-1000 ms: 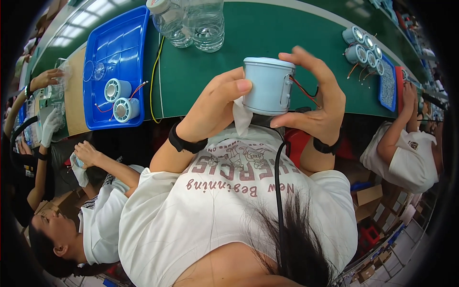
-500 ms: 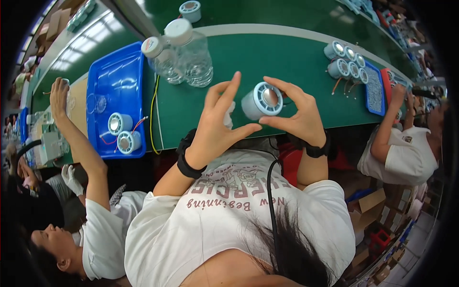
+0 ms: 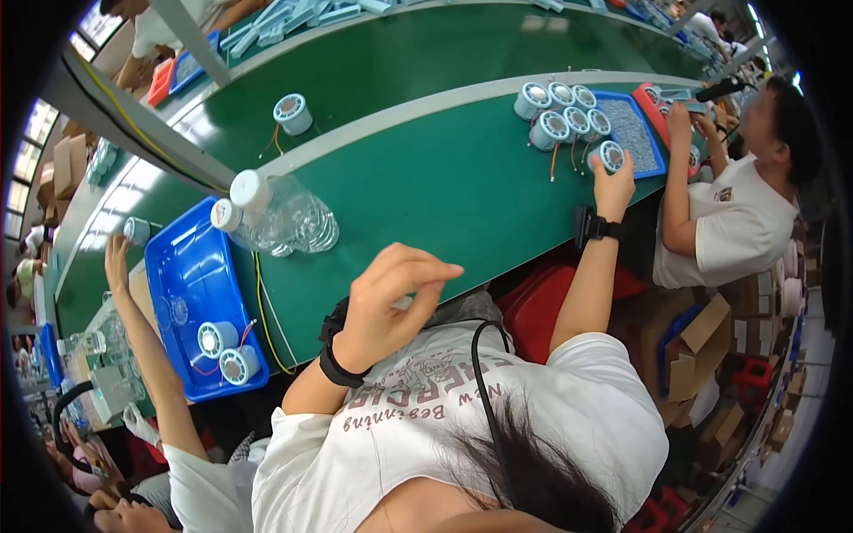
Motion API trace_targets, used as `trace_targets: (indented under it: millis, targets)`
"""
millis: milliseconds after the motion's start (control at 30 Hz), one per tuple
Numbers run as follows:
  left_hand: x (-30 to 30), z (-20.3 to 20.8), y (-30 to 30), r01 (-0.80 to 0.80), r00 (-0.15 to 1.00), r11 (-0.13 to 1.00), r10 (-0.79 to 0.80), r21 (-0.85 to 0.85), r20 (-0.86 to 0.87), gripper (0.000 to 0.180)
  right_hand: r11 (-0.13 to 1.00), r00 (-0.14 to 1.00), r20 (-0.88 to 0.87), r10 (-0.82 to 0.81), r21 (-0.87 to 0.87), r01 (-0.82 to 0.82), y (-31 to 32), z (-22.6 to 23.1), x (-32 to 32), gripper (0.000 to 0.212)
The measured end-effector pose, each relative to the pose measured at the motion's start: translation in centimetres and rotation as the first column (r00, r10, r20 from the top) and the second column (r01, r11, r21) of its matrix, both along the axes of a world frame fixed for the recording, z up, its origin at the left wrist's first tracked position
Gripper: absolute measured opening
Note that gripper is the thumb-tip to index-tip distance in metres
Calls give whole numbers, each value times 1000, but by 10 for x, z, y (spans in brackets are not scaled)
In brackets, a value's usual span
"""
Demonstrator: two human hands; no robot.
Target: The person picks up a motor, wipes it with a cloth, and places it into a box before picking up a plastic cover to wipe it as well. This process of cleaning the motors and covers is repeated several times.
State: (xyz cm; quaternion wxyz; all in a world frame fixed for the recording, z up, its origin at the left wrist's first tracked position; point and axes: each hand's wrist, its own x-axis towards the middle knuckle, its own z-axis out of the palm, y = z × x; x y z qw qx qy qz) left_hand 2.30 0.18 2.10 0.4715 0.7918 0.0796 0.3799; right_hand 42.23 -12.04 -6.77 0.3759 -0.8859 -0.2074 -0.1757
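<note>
My right hand [image 3: 613, 188] is stretched out to the far right, its fingers wrapped round a pale-blue cylindrical motor [image 3: 609, 157] with a vented top and a metal centre. The motor is at the near edge of a cluster of several like motors [image 3: 551, 130], whose thin wires trail onto the green table. Nearer me, my left hand [image 3: 397, 293] hangs at the table's front edge, fingers curled and thumb drawn toward the index finger. Whatever it may hold is hidden.
Two clear plastic bottles [image 3: 293, 218] lean left of centre. A blue tray [image 3: 191, 266] with two motors is beyond them. Another motor [image 3: 291, 115] stands past the grey rail. Right of the cluster is a blue tray of grey bits [image 3: 633, 133]. Co-workers sit on both sides.
My right hand has carried the motor from in front of me to the cluster at the right. My left hand's spread fingers have curled in. The view has shifted.
</note>
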Motion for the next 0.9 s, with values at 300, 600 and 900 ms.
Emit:
trace_targets:
  millis: [300,600,900]
  targets:
    - [13,77,-4,299,938,917,-333,263,95,23,970,987,160,-4,-238,43,-17,-47,83,80]
    - [7,81,17,507,747,826,-564,248,352,21,705,703,-52,709,47,-708,90,75,-133,35]
    - [33,47,20,91,968,927,-167,363,185,13,133,115,72,991,-334,-933,276,11,-192,58]
